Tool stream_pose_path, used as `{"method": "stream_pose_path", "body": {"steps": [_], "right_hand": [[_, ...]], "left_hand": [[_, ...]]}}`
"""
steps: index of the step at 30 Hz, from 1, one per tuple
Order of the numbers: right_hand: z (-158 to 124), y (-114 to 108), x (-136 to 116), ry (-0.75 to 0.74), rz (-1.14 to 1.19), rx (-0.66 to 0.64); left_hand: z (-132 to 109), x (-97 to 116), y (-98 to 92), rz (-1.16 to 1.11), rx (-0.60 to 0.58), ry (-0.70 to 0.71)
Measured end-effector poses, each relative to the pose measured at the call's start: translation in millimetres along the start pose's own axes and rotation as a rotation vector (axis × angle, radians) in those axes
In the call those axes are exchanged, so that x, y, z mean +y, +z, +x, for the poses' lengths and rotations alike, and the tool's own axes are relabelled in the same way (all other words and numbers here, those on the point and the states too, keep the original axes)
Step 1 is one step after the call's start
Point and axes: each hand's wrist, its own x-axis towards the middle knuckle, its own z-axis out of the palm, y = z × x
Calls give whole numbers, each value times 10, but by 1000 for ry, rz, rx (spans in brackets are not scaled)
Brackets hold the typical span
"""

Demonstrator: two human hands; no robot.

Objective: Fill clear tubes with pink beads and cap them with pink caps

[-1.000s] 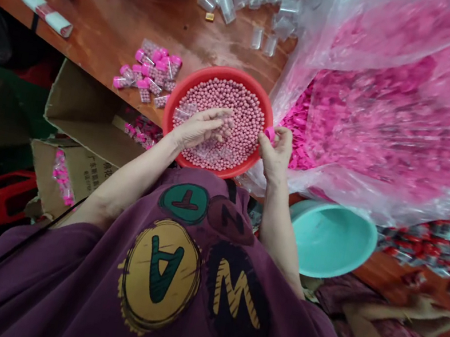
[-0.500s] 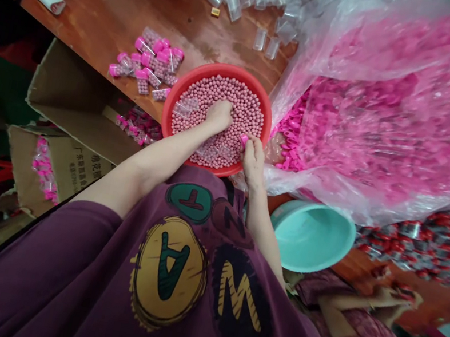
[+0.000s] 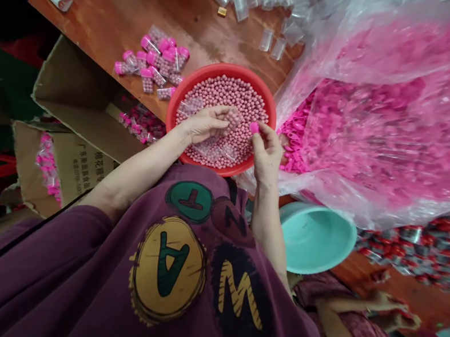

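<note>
My left hand (image 3: 204,124) is closed on a small clear tube (image 3: 234,116) of pink balls, held just over the basin. Between the thumb and fingers of my right hand (image 3: 268,152) is a bright pink cap (image 3: 253,127), a short gap to the right of the tube. Below both hands, pink balls (image 3: 238,91) fill much of a red basin (image 3: 230,69). Some empty clear tubes (image 3: 190,106) lie on the balls at the left side.
Capped, filled tubes (image 3: 163,62) are heaped left of the basin, above a cardboard box (image 3: 68,71). Clear tubes (image 3: 241,0) lie behind. A plastic bag of pink caps (image 3: 371,130) spreads to the right, near a turquoise basin (image 3: 317,240). Another person's hands (image 3: 395,312) work lower right.
My left hand has come up out of the balls with a tube of them. The right hand, still pinching the pink cap, has shifted slightly right and up.
</note>
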Motion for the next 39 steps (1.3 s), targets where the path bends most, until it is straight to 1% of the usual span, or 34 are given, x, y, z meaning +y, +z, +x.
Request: {"method": "stream_pose_path", "body": {"steps": [3, 6, 8, 12, 17, 21, 23, 25, 28, 30, 31, 33, 35, 36, 37, 39], "right_hand": [[135, 44, -135, -154, -32, 16], [198, 104, -287, -233, -94, -20], [193, 143, -383, -254, -149, -42], [126, 195, -526, -264, -251, -33], [39, 227, -605, -265, -308, -57], [-37, 242, -641, -316, -332, -71], [-78, 219, -678, -335, -351, -116], [-113, 170, -735, -350, -367, -189], [-133, 84, -817, -377, -390, -279], [-118, 60, -817, -382, -409, -299], [-104, 66, -790, -372, -407, -288], [-75, 118, -692, -332, -353, -207], [-62, 202, -583, -273, -253, -98], [-65, 241, -546, -248, -211, -63], [-75, 270, -530, -232, -191, -55], [-107, 284, -566, -244, -224, -117]], "left_hand": [[-4, -70, 21, 12, -4, 33], [13, -106, 61, 7, -21, 65], [3, -100, 90, 2, -18, 94], [-83, -47, 148, 48, 12, 142], [-243, -16, 260, 100, 77, 195], [-357, -26, 390, 68, 138, 182], [-408, -21, 444, 67, 165, 185], [-455, -6, 474, 66, 180, 198], [-507, 30, 463, 51, 160, 205], [-524, 49, 428, 43, 139, 206], [-526, 54, 408, 47, 133, 212], [-523, 49, 371, 68, 134, 227], [-517, 22, 344, 84, 145, 234], [-516, 1, 334, 82, 150, 236], [-517, -23, 326, 77, 157, 238], [-527, -76, 310, 71, 169, 244]]}}
